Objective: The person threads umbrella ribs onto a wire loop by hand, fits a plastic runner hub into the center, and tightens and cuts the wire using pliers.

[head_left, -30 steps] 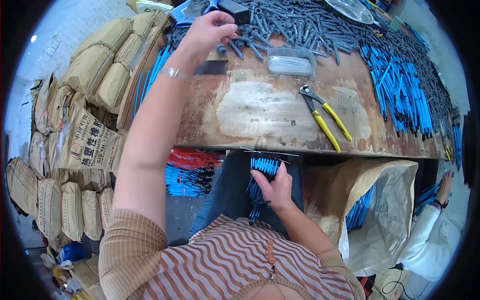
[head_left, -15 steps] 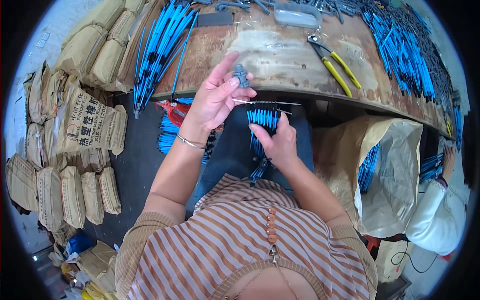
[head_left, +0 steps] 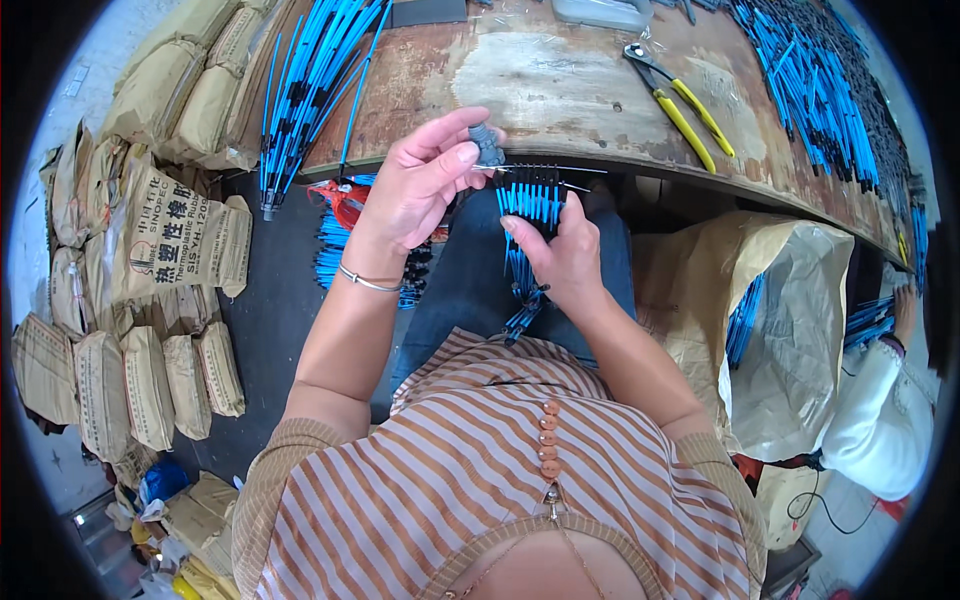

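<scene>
Hands (head_left: 415, 195) partly hide their grey fitting (head_left: 487, 147) and blue rods (head_left: 530, 204).

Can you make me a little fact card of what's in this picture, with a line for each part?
Left hand: holds a grey ribbed part
Right hand: grips a bunch of blue sticks
Table: yellow-handled pliers, a pile of blue sticks at right
Right side: open paper sack, more blue sticks inside
Far right: another person's white sleeve

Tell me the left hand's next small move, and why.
Probably line up the grey ribbed piece with the upper silvery rod: the left hand pinches it near the rod's left end, while the right hand grips the black-tipped blue sticks.
</scene>
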`<state>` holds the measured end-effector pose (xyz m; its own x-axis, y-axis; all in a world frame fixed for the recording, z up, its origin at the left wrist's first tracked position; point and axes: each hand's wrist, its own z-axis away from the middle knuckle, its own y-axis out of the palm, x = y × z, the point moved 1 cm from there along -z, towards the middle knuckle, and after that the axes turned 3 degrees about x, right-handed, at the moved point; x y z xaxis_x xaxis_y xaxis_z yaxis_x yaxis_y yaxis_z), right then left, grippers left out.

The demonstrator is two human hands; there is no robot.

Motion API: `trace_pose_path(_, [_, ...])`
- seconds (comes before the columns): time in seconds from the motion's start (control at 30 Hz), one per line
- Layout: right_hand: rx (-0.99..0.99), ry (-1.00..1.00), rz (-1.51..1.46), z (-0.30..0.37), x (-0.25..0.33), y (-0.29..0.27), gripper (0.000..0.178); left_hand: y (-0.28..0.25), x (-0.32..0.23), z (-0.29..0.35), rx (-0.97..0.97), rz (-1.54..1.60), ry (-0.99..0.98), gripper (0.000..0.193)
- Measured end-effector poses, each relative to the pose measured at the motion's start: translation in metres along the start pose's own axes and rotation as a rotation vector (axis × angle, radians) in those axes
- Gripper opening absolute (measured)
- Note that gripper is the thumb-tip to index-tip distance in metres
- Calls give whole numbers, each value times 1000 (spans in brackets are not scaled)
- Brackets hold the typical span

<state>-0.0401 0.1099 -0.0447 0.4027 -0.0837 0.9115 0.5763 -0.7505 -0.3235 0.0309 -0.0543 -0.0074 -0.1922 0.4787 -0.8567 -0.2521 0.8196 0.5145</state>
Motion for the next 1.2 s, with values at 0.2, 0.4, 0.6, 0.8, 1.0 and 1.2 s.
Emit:
trace_pose_path(0.2, [-3,-11,-4,0,1,-1,32,-1,2,-4,-7,4,27,38])
trace_pose_path(0.4, [15,-4,-26,0,0,-2,31,-5,3,-5,36,-2,13,37])
trace_pose_path(0.6, [0,-8,-18,0,1,-1,31,-7,3,-2,48,62,-20,38])
trace_pose_path(0.8, [-21,60,2,-4,3,-1,33,21,4,13,-67,-356,145,48])
trace_pose_path(1.0, [-21,78,-28,-4,6,3,36,36,0,20,-199,-771,231,57])
trace_pose_path(1.2, [-33,21,-26,-2,7,4,38,33,-1,19,-247,-752,221,52])
